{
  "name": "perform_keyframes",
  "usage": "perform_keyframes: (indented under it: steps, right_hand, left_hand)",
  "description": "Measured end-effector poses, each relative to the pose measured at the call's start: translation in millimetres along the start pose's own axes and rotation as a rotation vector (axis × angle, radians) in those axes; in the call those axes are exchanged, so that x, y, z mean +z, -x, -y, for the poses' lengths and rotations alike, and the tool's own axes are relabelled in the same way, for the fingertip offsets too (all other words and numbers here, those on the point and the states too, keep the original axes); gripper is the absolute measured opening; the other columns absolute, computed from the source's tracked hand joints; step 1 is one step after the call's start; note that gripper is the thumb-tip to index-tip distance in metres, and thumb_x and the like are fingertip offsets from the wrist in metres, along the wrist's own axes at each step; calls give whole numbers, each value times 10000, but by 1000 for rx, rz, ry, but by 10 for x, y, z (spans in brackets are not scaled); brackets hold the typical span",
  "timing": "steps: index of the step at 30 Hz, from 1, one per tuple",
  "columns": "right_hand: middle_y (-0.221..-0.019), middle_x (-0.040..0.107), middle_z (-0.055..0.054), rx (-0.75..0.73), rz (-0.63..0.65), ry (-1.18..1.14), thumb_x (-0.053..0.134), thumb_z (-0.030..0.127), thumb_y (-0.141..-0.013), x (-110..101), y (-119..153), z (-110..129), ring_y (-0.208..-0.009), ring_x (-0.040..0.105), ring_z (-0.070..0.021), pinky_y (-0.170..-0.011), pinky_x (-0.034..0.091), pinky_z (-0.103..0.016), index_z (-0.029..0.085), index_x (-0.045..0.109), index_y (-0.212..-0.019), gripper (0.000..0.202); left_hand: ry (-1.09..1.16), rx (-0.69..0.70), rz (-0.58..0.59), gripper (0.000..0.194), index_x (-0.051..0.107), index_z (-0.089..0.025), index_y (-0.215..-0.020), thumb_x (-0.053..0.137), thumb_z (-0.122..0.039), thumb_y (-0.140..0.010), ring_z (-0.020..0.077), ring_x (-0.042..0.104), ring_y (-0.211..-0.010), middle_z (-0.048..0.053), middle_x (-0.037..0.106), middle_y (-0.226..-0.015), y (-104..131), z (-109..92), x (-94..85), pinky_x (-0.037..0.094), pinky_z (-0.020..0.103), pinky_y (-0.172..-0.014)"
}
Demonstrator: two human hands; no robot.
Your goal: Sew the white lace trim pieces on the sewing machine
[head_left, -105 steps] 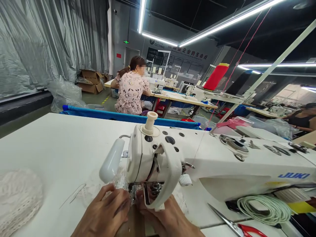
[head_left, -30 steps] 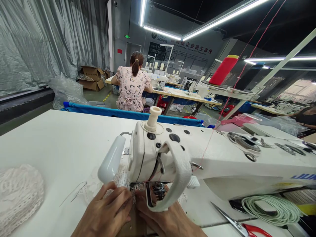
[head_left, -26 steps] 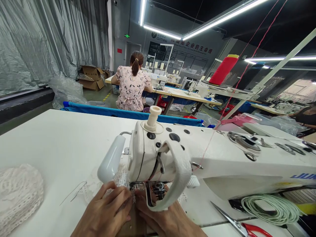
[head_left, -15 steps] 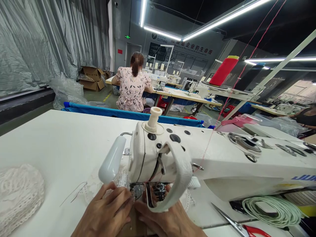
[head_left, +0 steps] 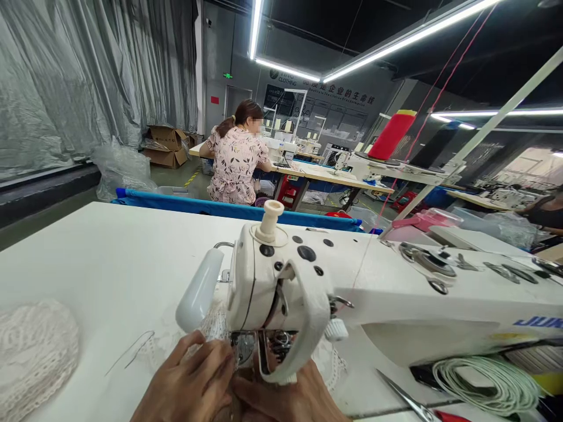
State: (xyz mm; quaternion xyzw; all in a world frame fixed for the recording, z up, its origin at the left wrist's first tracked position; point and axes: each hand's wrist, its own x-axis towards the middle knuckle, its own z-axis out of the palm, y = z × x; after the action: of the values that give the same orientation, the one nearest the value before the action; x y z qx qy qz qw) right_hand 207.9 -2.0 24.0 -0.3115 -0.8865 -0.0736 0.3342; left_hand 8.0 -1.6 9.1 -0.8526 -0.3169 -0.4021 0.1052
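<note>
A white sewing machine (head_left: 264, 287) stands in front of me, with white lace fabric (head_left: 215, 316) spread around its needle area. My left hand (head_left: 189, 378) is at the left of the needle, its fingers bent and pressed together on the lace. Close against it, my right hand (head_left: 294, 395) reaches under the machine head, its thumb toward the left hand. The machine's curved white guard hides part of the right fingers. More lace shows to the right of that hand. The fabric edge between my fingertips is mostly hidden.
A lace pile (head_left: 35, 357) lies on the table at left, near loose thread ends (head_left: 132, 351). Scissors (head_left: 409, 398) and a coil of pale green cord (head_left: 484, 378) lie at right. A red thread cone (head_left: 393, 136) stands behind. A co-worker (head_left: 237, 155) sits beyond the blue cloth edge.
My right hand has shifted slightly left and down by the needle; the left hand stays nearly in place. The view has tilted slightly. The co-worker's head has turned to the right.
</note>
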Motion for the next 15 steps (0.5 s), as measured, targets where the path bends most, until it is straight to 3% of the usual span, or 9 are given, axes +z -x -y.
perform_keyframes:
  steps: [4, 10, 15]
  right_hand:
    - [-707, 548, 13, -2, 6, 30, 565, 507, -848, 66, 40, -23, -717, 526, -156, -596, 285, -271, 329, 660, -842, 202]
    - [-730, 558, -2, 0, -75, 9, 463, 484, -913, 93, 60, -28, -741, 535, -174, -610, 300, -277, 331, 657, -869, 252]
    - [-845, 613, -25, -25, 60, -4, 491, 442, -907, -16, 10, -6, -810, 564, -182, -625, 365, -268, 304, 648, -948, 213]
  left_hand:
    - [-20, 17, 13, 359, 601, -203, -729, 348, -208, -984, 96, 552, -657, -49, 626, -731, -41, -2, -20, 333, 325, -901]
    - [-27, 24, -3, 395, 637, -178, -801, 300, -216, -1002, 71, 567, -640, -23, 653, -759, -137, -27, -81, 346, 306, -882]
    - [-59, 82, -3, 337, 659, -158, -909, 334, -187, -993, 104, 616, -777, 9, 706, -860, -82, -39, -77, 358, 330, -916]
